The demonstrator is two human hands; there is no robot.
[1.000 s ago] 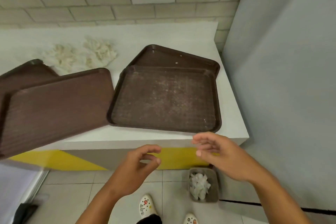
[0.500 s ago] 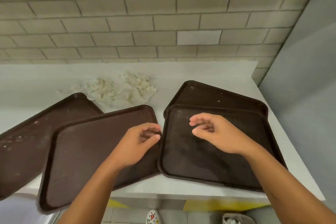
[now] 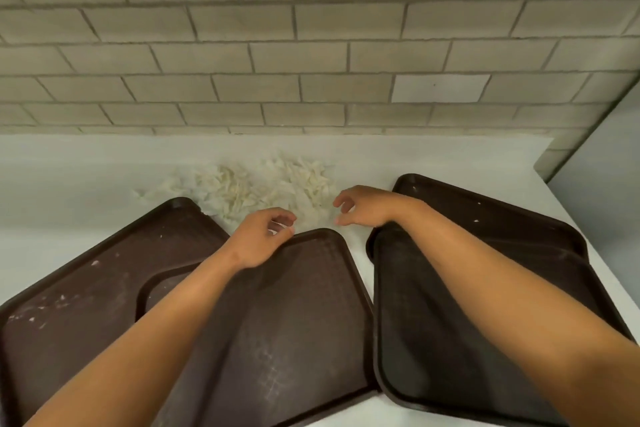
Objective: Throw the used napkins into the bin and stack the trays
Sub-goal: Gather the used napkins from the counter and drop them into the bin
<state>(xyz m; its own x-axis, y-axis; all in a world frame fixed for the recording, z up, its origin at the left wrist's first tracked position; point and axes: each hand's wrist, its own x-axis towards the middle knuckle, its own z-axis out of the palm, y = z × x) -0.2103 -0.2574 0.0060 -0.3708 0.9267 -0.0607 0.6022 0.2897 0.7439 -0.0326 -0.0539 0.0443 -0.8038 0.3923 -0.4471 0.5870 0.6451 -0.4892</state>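
Both hands, left (image 3: 262, 238) and right (image 3: 367, 205), hover loosely curled, their grip holding nothing, just before the napkins (image 3: 270, 187) heaped on the table (image 3: 86, 163) behind four trays (image 3: 294, 315).

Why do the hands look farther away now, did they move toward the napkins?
Yes. Both the left hand and right hand reached forward across the trays, now right by the napkins near the wall.

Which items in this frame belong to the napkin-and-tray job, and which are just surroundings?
Job:
used napkins
four brown trays, in two overlapping pairs: left pair, right pair
left hand, right hand, both empty

Surroundings:
white counter
tiled wall
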